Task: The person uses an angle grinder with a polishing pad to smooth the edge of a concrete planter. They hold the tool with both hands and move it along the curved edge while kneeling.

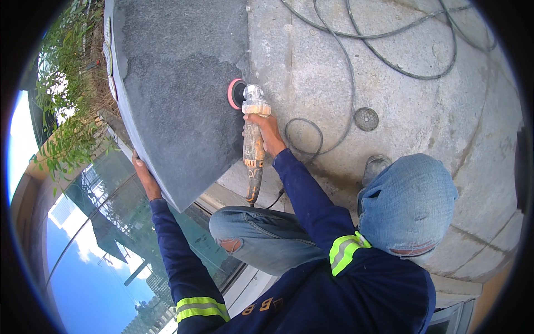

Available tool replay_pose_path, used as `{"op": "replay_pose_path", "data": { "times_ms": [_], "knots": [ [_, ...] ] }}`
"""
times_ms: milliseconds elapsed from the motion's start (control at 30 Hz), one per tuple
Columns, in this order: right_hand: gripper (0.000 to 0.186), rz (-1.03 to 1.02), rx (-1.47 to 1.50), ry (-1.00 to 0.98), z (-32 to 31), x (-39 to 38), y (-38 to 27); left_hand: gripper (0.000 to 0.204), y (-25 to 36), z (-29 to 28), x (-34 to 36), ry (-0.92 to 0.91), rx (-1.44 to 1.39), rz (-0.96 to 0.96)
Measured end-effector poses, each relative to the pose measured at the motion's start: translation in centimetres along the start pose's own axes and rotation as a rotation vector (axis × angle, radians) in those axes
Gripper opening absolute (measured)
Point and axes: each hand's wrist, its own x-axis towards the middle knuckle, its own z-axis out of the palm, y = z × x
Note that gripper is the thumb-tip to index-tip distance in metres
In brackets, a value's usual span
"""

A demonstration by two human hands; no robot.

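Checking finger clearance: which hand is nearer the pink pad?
Right hand: it grips the grinder near the pink pad; the left hand is at the left edge of the grey slab.

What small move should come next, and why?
Perhaps settle the pink disc flat against the dark stone: it appears turned that way, though contact is unclear; the right hand grips the power tool, and the left hand is at the stone's left edge.

A dust-caked orange angle grinder (254,147) is pointing upward near the frame's centre, its pink-rimmed black disc (237,94) facing left and overlapping the right edge of a mottled dark grey slab (178,94), which is filling the upper left-centre and narrowing to a corner below.
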Motion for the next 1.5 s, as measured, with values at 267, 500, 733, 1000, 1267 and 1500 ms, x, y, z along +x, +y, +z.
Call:
{"op": "replay_pose_path", "data": {
  "times_ms": [267, 500, 733, 1000, 1267, 1500],
  "knots": [
    [0.041, -0.033, 0.008, -0.019, 0.6, 0.5, -0.9, 0.089, -0.1, -0.2, -0.1, 0.0, 0.018, 0.004],
    [0.039, -0.013, 0.051, 0.008, 0.6, 1.9, -1.2, 0.09, -0.4, -0.4, 0.2, -0.015, 0.006, 0.019],
    [0.04, 0.021, 0.014, 0.007, 0.1, 0.2, -0.4, 0.09, -0.1, -0.2, -0.1, 0.002, 0.022, 0.015],
    [0.041, -0.042, 0.019, -0.018, 0.9, 0.8, -0.9, 0.089, 0.4, 0.0, -0.3, 0.002, 0.023, 0.003],
    [0.039, -0.018, 0.039, 0.001, 0.6, 2.1, -1.9, 0.091, 0.4, 0.0, 0.1, 0.005, 0.033, 0.018],
    [0.04, 0.015, 0.001, -0.004, -0.2, 0.1, -0.3, 0.09, 0.1, -0.2, -0.2, 0.005, 0.026, 0.003]
  ]
}}
